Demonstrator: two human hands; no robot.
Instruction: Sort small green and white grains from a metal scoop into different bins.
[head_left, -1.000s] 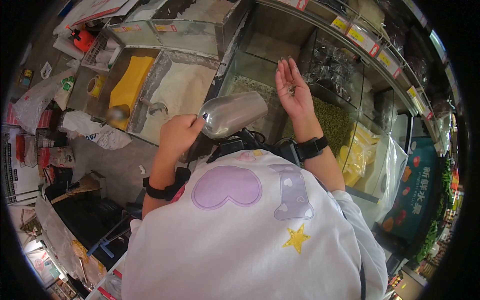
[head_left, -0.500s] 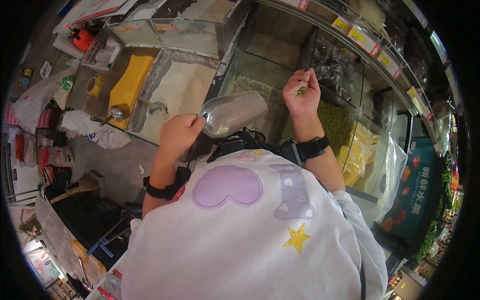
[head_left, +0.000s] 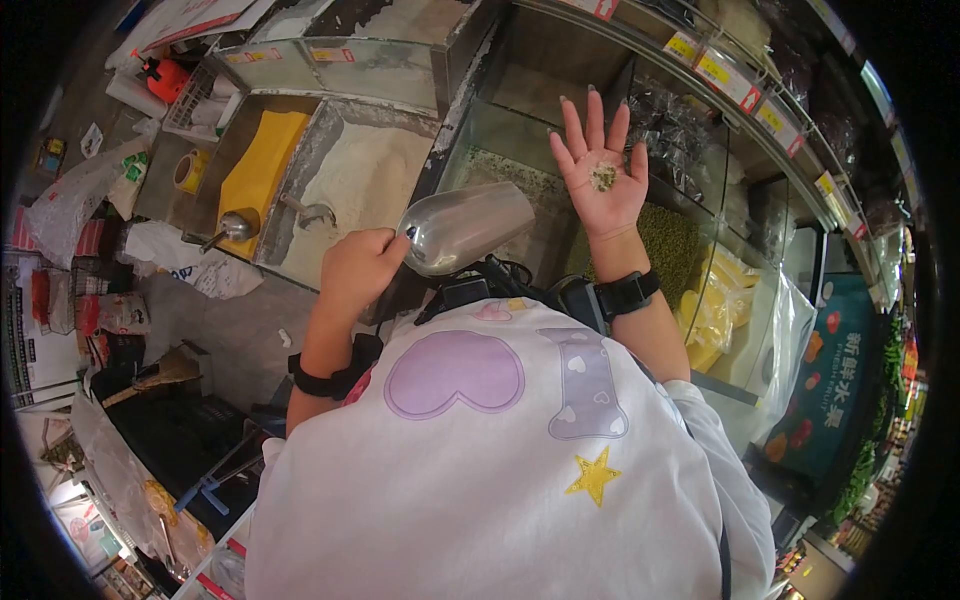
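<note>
My left hand (head_left: pixel 360 268) is closed round the handle of a clear plastic scoop (head_left: pixel 465 230). The scoop's mouth points right, over a glass-sided bin (head_left: pixel 515 170) with a thin scatter of greenish grains on its floor. Palm up, my right hand (head_left: pixel 603 170) has its fingers stretched and spread. A small cluster of pale and green grains (head_left: pixel 603 178) lies on that palm. Below and to the right of this hand is a bin of green beans (head_left: pixel 665 240), partly hidden by the wrist.
On the left are a bin of white flour (head_left: pixel 365 170) and one of yellow meal (head_left: pixel 262 165), with a metal scoop (head_left: pixel 235 226) at the latter's near end. Dark plastic-wrapped goods (head_left: pixel 670 130) and yellow bags (head_left: pixel 722 290) fill compartments on the right. A price-tagged shelf edge (head_left: pixel 720 75) curves above.
My right hand has opened from half-curled fingers to a flat, spread palm, baring the grains. The left hand and scoop have stayed in place.
</note>
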